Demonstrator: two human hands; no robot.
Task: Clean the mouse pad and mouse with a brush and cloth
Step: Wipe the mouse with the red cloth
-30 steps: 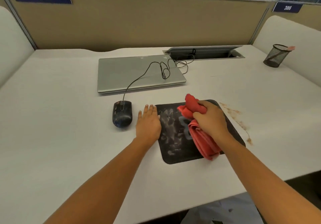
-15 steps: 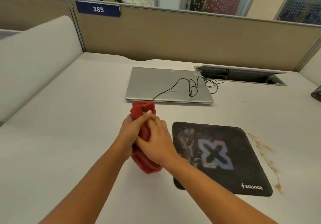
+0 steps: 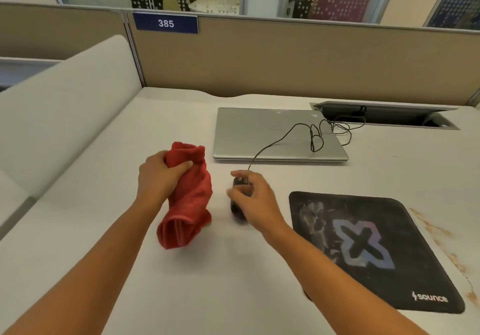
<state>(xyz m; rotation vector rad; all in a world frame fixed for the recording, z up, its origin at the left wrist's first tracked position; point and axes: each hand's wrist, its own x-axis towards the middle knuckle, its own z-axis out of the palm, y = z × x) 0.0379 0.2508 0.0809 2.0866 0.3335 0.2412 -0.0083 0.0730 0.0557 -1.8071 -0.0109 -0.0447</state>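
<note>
I see my left hand (image 3: 158,176) clenched around the bunched red cloth (image 3: 188,199), held just left of the mouse (image 3: 238,204). My right hand (image 3: 253,199) covers that mouse, fingers curled over its top and sides (whether they grip or merely rest I cannot tell). The mouse pad (image 3: 374,251) lies flat to the mouse's right, white smears on its near-mouse side. The closed laptop (image 3: 272,134) sits beyond the mouse.

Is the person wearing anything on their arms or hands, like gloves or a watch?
No. Both arms are bare as far as the picture shows, with no sleeves in view. The left hand and the right hand have no gloves, and no watch, bracelet or ring shows on the wrists or fingers. The fingernails look short and plain. A dark spot shows under the right forearm, but I cannot tell what it is.
</note>
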